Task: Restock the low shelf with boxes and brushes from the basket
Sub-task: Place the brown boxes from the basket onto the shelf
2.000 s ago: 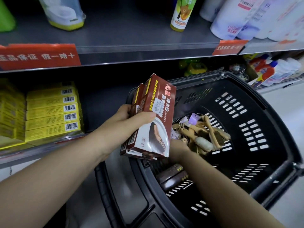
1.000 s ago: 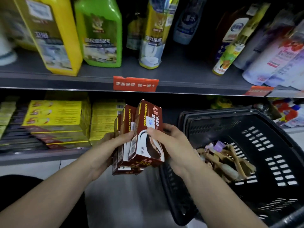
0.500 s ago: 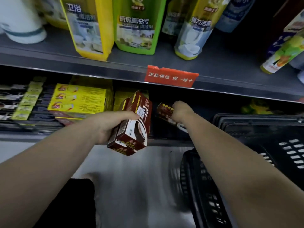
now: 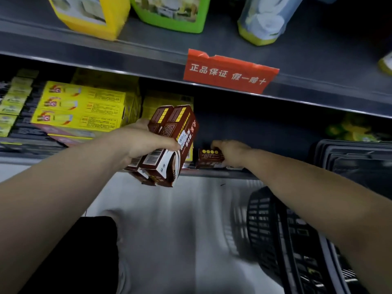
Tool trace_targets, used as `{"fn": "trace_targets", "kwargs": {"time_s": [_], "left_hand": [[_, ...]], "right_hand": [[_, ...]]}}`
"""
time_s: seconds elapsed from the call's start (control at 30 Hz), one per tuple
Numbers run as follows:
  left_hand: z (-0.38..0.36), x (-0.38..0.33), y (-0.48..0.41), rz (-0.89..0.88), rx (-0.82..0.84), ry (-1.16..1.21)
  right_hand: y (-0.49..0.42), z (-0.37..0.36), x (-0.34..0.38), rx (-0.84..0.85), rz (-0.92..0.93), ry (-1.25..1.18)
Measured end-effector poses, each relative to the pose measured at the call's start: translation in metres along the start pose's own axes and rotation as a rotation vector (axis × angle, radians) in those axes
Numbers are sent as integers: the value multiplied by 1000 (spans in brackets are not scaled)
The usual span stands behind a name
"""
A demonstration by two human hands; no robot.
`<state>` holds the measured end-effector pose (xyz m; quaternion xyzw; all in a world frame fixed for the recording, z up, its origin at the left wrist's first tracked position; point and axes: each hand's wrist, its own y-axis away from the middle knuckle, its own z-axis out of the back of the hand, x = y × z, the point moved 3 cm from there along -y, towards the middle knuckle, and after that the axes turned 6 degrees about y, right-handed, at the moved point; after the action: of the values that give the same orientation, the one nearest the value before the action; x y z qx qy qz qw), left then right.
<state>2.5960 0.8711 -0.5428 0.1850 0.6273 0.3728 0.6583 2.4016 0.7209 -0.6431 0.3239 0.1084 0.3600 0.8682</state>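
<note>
My left hand (image 4: 144,141) grips a stack of dark red boxes (image 4: 169,143) in front of the low shelf (image 4: 222,174), held tilted above its front edge. My right hand (image 4: 231,152) reaches into the shelf and holds a single dark red box (image 4: 209,158) that lies flat on the shelf board, just right of the stack. The black basket (image 4: 275,230) stands on the floor at the lower right, under my right forearm; its contents are out of sight.
Yellow boxes (image 4: 80,107) are stacked on the low shelf to the left, with dark flat packs (image 4: 19,124) further left. The shelf above carries yellow and green bottles (image 4: 169,15) and a red label (image 4: 229,72). Dark shelf space lies right of my right hand.
My right hand has lowered its single box from mid-air onto the shelf board. My left hand moved the stack up and right toward the shelf. The view has drawn closer.
</note>
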Motion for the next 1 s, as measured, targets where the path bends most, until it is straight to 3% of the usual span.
{"fn": "trace_targets", "kwargs": {"time_s": [0.27,0.67,0.7,0.77,0.8,0.87,0.93,1.0], "left_hand": [[-3,-2,-5,-20,-47,-9],[-23,2,-9,75,101,152],[-23,2,-9,80,108,164],[-24,2,-9,85,114,205],[-25,2,-9,81,111,237],[-29,-1,-10,65,112,325],[-32,-4,-9,38,122,385],[-36,-6,-8,33,120,398]], "right_hand": [[-4,-5,0,-97,40,-38],[1,3,4,-71,15,-146],[4,14,8,-143,5,-197],[17,39,15,-250,-55,-608],[23,47,21,-186,-77,-911],[38,54,35,109,-10,-1380],[52,52,49,273,83,-1476],[61,48,59,322,103,-1465]]}}
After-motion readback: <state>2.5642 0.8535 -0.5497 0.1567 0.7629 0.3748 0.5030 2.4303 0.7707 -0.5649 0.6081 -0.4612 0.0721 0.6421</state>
